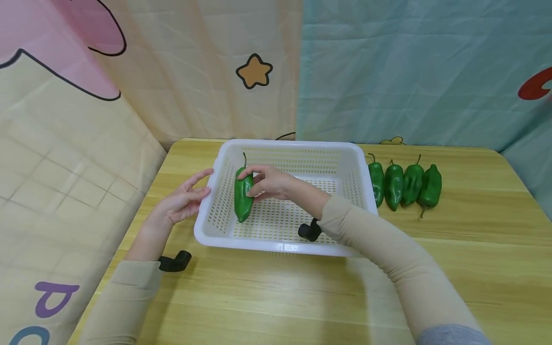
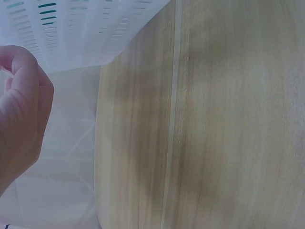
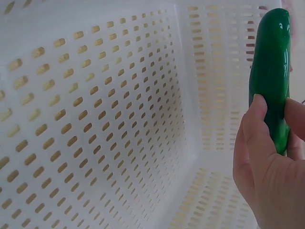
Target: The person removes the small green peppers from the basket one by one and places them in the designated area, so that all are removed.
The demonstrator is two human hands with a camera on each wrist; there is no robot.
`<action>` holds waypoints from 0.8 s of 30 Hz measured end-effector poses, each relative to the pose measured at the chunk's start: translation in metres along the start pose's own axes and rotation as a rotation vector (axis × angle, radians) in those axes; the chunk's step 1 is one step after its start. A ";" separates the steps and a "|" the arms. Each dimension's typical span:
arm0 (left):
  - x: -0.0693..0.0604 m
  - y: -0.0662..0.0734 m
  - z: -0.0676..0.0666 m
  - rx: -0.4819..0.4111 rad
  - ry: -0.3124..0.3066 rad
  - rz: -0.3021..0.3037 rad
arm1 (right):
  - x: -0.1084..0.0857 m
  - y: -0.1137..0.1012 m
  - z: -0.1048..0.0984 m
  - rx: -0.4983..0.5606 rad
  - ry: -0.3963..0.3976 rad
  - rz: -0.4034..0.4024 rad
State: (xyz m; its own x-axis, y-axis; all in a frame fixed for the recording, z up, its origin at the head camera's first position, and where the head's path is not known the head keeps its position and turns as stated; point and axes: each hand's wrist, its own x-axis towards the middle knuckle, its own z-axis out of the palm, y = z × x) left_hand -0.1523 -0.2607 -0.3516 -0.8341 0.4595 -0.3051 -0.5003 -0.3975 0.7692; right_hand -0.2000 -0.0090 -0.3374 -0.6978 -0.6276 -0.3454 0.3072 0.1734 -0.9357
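Note:
A long green pepper (image 1: 244,196) is upright in my right hand (image 1: 270,183), stem toward the far side, above the left part of a white plastic basket (image 1: 284,246). In the right wrist view, thumb and fingers pinch the pepper (image 3: 270,67) around its lower part. Whether its tip touches the basket floor, I cannot tell. My left hand (image 1: 183,199) is at the basket's left rim, thumb and forefinger spread apart and touching its outer edge. The left wrist view shows that hand (image 2: 21,109) just below the basket's slotted wall (image 2: 86,38).
Several more green peppers (image 1: 394,187) lie in a row on the wooden table (image 1: 276,287), just right of the basket. Printed curtains (image 1: 207,72) hang behind and to the left. A black camera mount (image 1: 175,261) sticks out from the left wrist, another (image 1: 310,231) from the right.

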 end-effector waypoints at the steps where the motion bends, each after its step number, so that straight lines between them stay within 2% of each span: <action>1: 0.000 0.000 0.000 0.002 0.001 -0.001 | -0.001 0.000 -0.002 -0.001 0.001 0.001; 16: 0.001 0.000 0.000 -0.013 0.005 0.001 | -0.026 -0.008 -0.021 0.018 -0.016 -0.030; 24: 0.001 0.000 0.000 -0.019 -0.001 0.008 | -0.039 -0.013 -0.031 -0.004 -0.022 -0.062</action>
State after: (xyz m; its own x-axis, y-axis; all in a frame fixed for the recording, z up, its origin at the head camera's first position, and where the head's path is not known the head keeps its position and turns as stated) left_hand -0.1530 -0.2603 -0.3517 -0.8377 0.4570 -0.2989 -0.4983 -0.4156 0.7609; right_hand -0.1969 0.0367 -0.3136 -0.7010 -0.6539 -0.2847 0.2607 0.1367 -0.9557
